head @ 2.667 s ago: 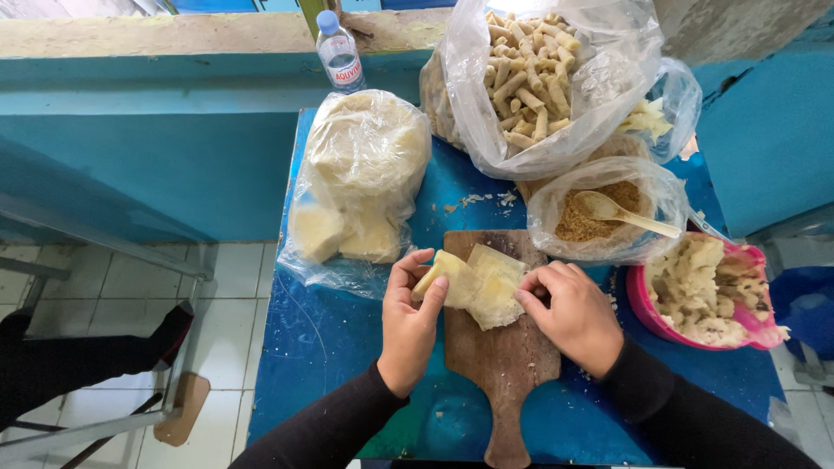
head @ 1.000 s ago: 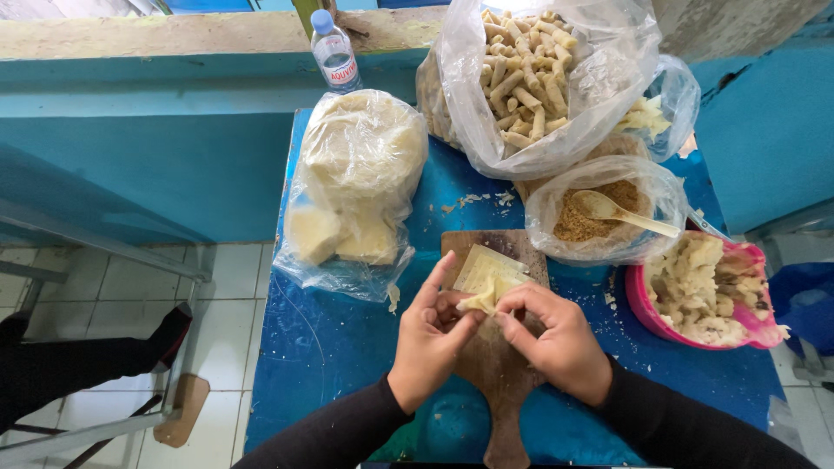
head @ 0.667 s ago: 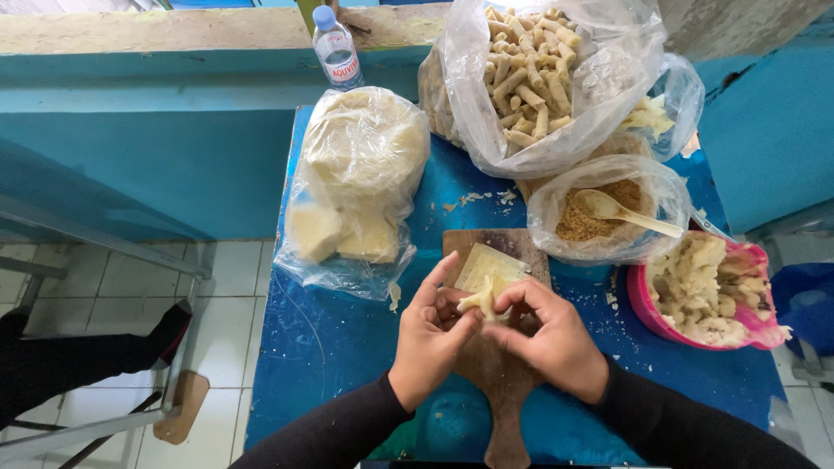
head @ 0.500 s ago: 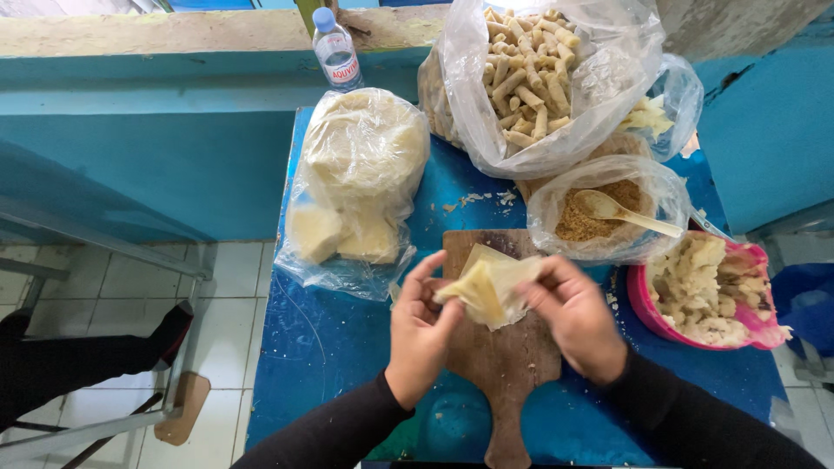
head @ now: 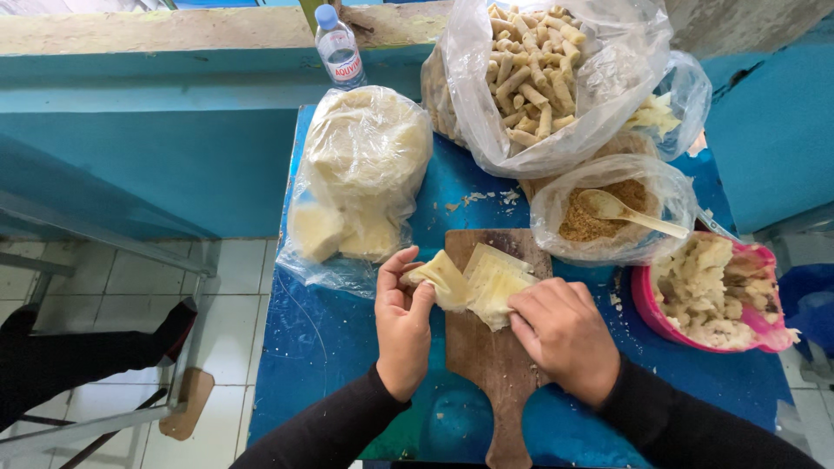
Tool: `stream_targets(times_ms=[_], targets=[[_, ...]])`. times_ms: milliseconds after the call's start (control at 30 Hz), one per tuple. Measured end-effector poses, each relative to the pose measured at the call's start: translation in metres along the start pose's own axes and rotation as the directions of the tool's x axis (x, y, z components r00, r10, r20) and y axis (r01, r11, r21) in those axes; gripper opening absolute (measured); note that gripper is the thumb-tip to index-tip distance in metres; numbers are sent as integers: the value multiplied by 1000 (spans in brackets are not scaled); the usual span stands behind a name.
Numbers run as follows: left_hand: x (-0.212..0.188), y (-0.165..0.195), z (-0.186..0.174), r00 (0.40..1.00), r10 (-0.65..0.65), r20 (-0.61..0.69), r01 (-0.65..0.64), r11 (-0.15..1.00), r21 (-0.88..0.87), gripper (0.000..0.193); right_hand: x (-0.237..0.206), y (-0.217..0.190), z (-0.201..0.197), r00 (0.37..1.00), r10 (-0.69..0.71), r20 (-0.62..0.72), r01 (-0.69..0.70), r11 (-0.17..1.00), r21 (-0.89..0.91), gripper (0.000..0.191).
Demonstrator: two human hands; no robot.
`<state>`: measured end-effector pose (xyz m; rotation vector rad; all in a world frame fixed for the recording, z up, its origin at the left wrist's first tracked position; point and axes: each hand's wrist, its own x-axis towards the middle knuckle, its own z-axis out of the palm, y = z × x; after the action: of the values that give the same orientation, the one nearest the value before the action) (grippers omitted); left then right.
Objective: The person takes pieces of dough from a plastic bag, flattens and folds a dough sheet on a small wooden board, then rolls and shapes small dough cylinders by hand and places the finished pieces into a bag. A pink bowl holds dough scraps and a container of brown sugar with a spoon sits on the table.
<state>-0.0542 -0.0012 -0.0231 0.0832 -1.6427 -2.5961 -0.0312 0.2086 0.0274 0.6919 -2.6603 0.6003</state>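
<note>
Pale yellow dough wrapper (head: pixel 482 282): a thin sheet, partly folded, lying across the upper end of a wooden paddle-shaped cutting board (head: pixel 491 356) on a blue table (head: pixel 321 347).

Left hand (head: pixel 402 326): fingers curled, thumb and fingertips pinching the folded left corner of the wrapper, lifted just off the board.

Right hand (head: pixel 563 337): fingers bent and close together, tips pressing the wrapper's right edge down onto the board; whether anything is held beneath them cannot be told.

Beyond the left hand: clear plastic bag of stacked pale wrappers (head: pixel 360 182); farther off, a plastic water bottle (head: pixel 340 48).

Beyond the right hand: small bag of brown crumbly filling with a wooden spoon (head: pixel 612 213); behind it, a large bag of finished rolled sticks (head: pixel 534 74).

Right of the right hand: pink bowl (head: pixel 653 311) of pale mashed lumps.

Handling note: the fold likely goes best with the pinched corner drawn snugly over while the right fingertips keep the far edge anchored, pressure kept light, as the sheet looks thin enough to tear.
</note>
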Motion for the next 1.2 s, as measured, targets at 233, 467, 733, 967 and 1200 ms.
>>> stream_targets(times_ms=[233,467,733,967,1200], targets=[[0,-1,0,998,-32,45,33,999,-24,43,-2,-10,-2,999,-44,21,44,999,-26,19],[0,-3,-1,996,-60,65,62,998,-28,40,-1,-15,-2,998,-45,42,47,998,-44,22],[-9,-9,3,978,-86,192,67,993,100,35,-1,-17,-10,991,25,-131,13,960,281,47],[-22,-10,10,931,-134,340,78,982,172,35,-17,-12,5,987,159,-23,-120,828,548,37],[-19,-3,11,949,-109,297,68,987,145,33,-24,18,23,816,389,428,-542,257,800,23]])
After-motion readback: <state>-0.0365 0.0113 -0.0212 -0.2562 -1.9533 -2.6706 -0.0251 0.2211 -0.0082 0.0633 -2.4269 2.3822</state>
